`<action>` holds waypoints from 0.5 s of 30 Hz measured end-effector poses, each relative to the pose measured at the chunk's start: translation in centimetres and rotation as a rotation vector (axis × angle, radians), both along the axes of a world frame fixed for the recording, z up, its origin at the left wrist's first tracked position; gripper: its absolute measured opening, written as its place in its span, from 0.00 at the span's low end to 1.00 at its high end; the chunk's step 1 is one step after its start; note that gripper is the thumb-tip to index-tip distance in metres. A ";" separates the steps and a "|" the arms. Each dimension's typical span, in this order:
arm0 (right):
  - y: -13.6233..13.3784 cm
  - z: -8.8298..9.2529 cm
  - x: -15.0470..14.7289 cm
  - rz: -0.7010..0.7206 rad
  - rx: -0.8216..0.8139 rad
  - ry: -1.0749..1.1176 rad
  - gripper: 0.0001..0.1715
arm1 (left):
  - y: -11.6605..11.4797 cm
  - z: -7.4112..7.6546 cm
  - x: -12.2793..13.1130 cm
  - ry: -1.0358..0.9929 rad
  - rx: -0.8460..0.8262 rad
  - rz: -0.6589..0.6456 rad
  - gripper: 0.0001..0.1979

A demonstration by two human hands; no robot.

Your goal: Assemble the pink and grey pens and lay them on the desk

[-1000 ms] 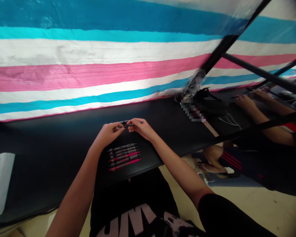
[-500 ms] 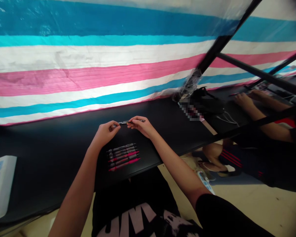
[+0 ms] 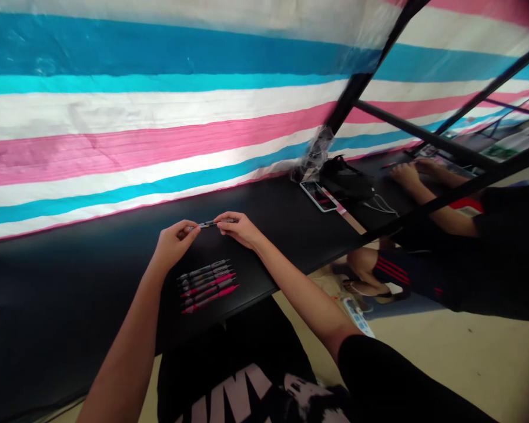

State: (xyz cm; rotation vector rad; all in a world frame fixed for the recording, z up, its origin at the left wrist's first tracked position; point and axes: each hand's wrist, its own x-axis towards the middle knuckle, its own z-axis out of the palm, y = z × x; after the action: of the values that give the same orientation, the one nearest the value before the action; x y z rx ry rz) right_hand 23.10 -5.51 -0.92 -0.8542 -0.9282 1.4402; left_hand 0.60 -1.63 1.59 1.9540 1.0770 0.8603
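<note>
While pens (image 3: 208, 287) lie on the table (image 3: 273, 214), fingers (image 3: 191, 231) of left hand (image 3: 171, 244) and right hand (image 3: 241, 229) grasp a slim pen (image 3: 207, 224).

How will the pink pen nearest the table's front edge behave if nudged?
The pink pen looks slim and rounded, so it may roll. Being straight, it is probably stiff. Other pens lie close beside it, so they might shift too.

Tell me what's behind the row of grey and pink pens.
Behind the row: flat black tabletop, plus the left hand and right hand holding a slim, dark pen-like piece. The hands cover parts of it and the tabletop.
</note>
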 end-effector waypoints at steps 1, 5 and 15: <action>0.0 0.0 0.1 0.005 -0.013 0.022 0.18 | 0.0 0.0 0.0 -0.026 -0.008 0.003 0.18; 0.1 0.2 0.3 0.008 -0.053 0.106 0.20 | 0.2 0.3 -0.1 -0.090 -0.014 0.023 0.20; 0.2 0.4 0.5 0.017 -0.042 0.097 0.18 | 0.8 0.2 -0.4 -0.175 -0.102 0.031 0.18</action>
State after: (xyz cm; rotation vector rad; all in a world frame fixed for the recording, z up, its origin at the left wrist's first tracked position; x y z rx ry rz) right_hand 23.63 -5.35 -0.57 -0.8022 -0.8366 1.5068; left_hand 0.23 -0.85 1.75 1.7473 1.0301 0.9561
